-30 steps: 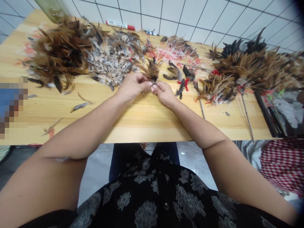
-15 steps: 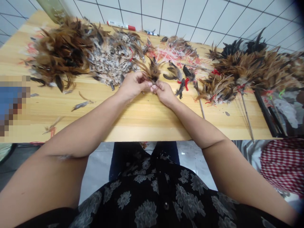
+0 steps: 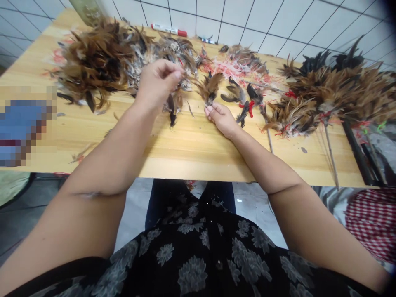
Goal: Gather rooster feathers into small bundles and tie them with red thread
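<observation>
A small bunch of brown and dark feathers [image 3: 210, 87] stands upright in my right hand [image 3: 221, 117], its quill ends pinched between thumb and fingers. My left hand [image 3: 159, 80] is raised to the left of the bunch, thumb and fingertips pressed together in a pinch. Thin brown feather tips reach close to those fingertips, but whether they are held I cannot tell. Below the left hand, loose dark and brown feathers [image 3: 172, 108] lie on the wooden table [image 3: 185, 156]. Just right of my right hand are a few dark feathers [image 3: 235, 93] and a red tie [image 3: 251, 109].
A large brown feather heap [image 3: 95, 66] covers the table's left part. Pink and white shreds [image 3: 229, 68] lie at the back, near a red-capped marker [image 3: 168, 29]. Feather dusters [image 3: 328, 88] with thin sticks [image 3: 331, 154] lie at the right. A blurred-out blue item [image 3: 23, 128] is at far left.
My left hand has come away from the bunch, moving left and up. My right hand keeps hold of the feathers. Loose feathers now show below the left hand. The view has shifted slightly.
</observation>
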### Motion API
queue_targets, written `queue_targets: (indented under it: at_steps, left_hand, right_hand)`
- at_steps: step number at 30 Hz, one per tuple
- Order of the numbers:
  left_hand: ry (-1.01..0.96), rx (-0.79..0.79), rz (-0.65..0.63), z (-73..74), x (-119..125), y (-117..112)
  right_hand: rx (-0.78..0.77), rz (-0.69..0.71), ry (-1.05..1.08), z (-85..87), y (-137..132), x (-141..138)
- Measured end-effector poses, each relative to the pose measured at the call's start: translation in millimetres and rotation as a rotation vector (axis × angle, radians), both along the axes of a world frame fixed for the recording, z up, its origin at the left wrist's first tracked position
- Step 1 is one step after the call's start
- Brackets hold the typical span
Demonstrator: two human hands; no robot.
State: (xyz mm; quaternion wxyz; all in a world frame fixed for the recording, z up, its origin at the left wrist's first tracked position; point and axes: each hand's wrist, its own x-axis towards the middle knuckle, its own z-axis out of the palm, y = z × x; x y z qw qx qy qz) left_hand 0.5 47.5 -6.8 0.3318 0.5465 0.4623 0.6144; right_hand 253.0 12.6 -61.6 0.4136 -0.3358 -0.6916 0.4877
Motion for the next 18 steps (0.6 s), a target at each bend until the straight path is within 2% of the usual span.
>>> queue_targets:
  at_steps: [1,2,7,11,14,16,18]
  left_hand:
    - [0.024,0.031,0.056,3.2,-9,3]
    - [0.086,0.033,0.057,4.6,-18,6]
    - [0.468,-0.204,-0.069,-4.9,-39,11]
    - [0.515,-0.305,-0.178,-12.9,-45,16]
    - [0.589,-0.299,-0.166,-13.2,-51,19]
    - [0.712,-0.365,-0.141,-12.3,-52,19]
    - [0.750,-0.457,-0.149,-12.8,-51,19]
  right_hand:
    - [-0.020,-0.015,0.014,0.1,1,0]
    - [-0.048,-0.034,0.021,0.5,1,-1]
    - [-0.167,-0.127,0.006,5.8,1,-5]
    - [-0.169,-0.191,0.018,4.8,3,-7]
    - [-0.153,-0.256,0.015,0.6,7,-5]
    - [-0.132,-0.276,-0.003,-2.6,10,-4]
    - [-0.098,-0.272,-0.031,-5.8,12,-2]
